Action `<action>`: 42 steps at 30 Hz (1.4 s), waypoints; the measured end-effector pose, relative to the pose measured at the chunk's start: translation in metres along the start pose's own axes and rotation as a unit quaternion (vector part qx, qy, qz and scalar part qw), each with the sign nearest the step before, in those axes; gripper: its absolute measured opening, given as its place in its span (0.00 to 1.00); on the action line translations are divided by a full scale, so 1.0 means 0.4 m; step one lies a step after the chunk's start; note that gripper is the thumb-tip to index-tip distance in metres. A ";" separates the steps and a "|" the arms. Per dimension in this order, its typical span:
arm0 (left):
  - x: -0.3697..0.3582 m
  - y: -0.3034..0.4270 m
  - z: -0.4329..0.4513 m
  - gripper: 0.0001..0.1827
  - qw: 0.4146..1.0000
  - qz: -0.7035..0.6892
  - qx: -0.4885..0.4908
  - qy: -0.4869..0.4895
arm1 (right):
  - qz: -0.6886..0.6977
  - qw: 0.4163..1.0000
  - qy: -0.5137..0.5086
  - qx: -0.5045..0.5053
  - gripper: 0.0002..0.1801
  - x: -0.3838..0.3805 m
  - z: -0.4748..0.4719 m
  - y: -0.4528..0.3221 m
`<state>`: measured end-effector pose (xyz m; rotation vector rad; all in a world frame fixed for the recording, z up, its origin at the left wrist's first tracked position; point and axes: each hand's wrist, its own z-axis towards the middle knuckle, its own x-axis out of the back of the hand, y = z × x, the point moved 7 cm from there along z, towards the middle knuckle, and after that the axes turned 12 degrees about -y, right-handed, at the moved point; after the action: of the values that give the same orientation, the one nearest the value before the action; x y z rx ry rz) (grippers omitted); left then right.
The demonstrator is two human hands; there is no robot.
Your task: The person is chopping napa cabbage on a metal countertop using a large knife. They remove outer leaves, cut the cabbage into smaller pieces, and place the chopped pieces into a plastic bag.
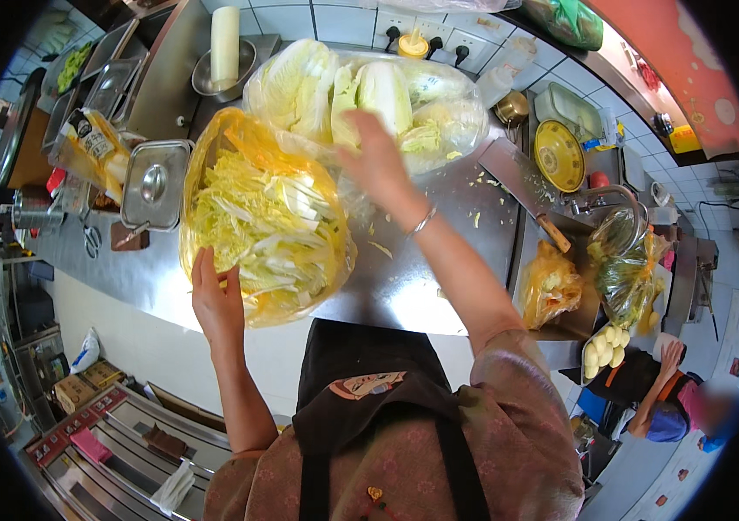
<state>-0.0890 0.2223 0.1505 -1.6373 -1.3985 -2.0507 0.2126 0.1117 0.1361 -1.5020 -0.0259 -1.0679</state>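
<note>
An orange-yellow plastic bag (337, 260) full of shredded napa cabbage (258, 221) stands on the steel counter before me. My left hand (216, 293) is at the bag's near left rim, thumb and fingers apart; whether it pinches the film is unclear. My right hand (376, 156), blurred by motion, hovers beyond the bag with thumb and fingers apart and no object visible in it. Just past it, a whole napa cabbage (298, 84) and a cut piece of cabbage (385, 98) lie on a clear plastic bag (467, 117). A cleaver (519, 176) with a wooden handle rests at the right.
A lidded steel pan (156, 185) and scissors (91, 241) are at the left. Behind stands a metal bowl (239, 71) with a pale cylinder. To the right are a sink faucet (603, 195), a yellow bowl (558, 156) and another person (656, 397).
</note>
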 end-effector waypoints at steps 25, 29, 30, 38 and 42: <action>-0.167 0.307 0.268 0.20 0.938 -0.204 -0.232 -0.157 | 0.387 0.902 0.124 -0.145 0.62 0.195 0.189 0.386; -0.191 0.309 0.236 0.19 0.934 -0.222 -0.217 -0.178 | 0.544 0.826 0.143 0.030 0.41 0.372 0.090 0.362; -0.187 0.319 0.229 0.19 0.931 -0.236 -0.217 -0.173 | 0.571 0.799 0.185 0.035 0.36 0.401 0.048 0.322; -0.209 0.495 0.188 0.30 0.859 -0.349 -0.276 -0.254 | 0.717 0.652 0.238 0.064 0.42 0.475 -0.281 0.321; -0.326 0.574 0.176 0.36 0.758 -0.463 -0.241 -0.391 | 0.668 0.713 0.211 0.036 0.44 0.424 -0.425 0.272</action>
<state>0.1532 0.0964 0.1659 -2.5842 -2.5247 -2.4300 0.2727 -0.1447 0.1291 -0.7622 1.1652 -0.1328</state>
